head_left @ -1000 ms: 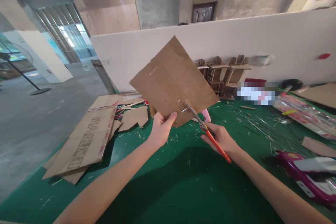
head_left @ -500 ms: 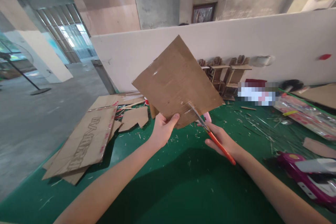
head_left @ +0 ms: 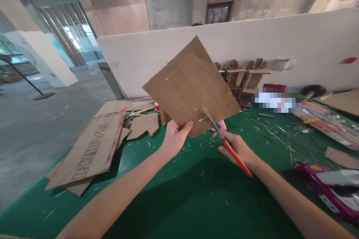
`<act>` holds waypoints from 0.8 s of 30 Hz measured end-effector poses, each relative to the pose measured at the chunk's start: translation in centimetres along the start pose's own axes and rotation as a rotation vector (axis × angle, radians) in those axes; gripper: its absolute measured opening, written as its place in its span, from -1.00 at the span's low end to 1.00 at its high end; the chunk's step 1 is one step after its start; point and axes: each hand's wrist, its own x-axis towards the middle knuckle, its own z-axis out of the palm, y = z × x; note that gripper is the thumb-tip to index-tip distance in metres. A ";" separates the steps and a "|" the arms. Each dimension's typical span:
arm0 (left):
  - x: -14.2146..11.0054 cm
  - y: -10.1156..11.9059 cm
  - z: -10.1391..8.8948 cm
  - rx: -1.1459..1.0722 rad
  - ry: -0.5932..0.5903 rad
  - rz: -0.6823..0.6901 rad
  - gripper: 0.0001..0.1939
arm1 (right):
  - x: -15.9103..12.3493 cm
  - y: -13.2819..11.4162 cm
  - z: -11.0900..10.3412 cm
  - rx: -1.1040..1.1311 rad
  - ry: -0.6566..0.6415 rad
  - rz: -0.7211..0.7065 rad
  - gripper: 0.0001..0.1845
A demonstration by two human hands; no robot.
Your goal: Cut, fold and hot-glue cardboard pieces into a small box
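Note:
A square brown piece of cardboard [head_left: 190, 86] is held up above the green table, one corner pointing upward. My left hand [head_left: 178, 136] pinches its lower edge, thumb on the near face and the other fingers behind. In my right hand [head_left: 234, 147] is a pair of scissors [head_left: 231, 151] with orange-red handles. One scissor blade lies across the near face of the cardboard near its lower right edge; the other blade is hidden behind the sheet. My right fingers are partly covered by the handles.
Stacked cardboard sheets [head_left: 92, 145] lie at the left, beside a cut cardboard scrap [head_left: 143, 125]. Small cardboard structures [head_left: 254, 80] stand against the white partition [head_left: 126, 56]. A purple device [head_left: 322, 186] and plastic-wrapped material [head_left: 328, 123] are at the right. Shavings litter the green table [head_left: 174, 201].
The cardboard has shifted slightly to the right and tilted a little. My hands keep nearly the same places, with the scissors still across the cardboard.

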 end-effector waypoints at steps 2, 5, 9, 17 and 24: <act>0.0 0.0 0.0 0.007 -0.004 0.003 -0.49 | 0.1 -0.1 0.0 -0.003 0.002 -0.005 -0.61; 0.0 -0.1 -0.1 0.016 -0.009 0.025 -0.51 | 0.1 0.0 0.0 0.005 0.009 -0.021 -0.74; 0.0 -0.1 -0.1 0.017 -0.016 0.037 -0.52 | 0.1 0.3 0.1 -0.012 0.009 -0.016 -0.86; -0.1 0.2 0.0 0.047 -0.008 0.045 -0.59 | 0.0 0.7 0.2 -0.009 -0.010 -0.030 -0.78; -0.1 0.7 0.2 0.136 -0.025 0.073 -0.65 | -0.4 0.2 -0.1 0.049 -0.041 -0.112 -0.46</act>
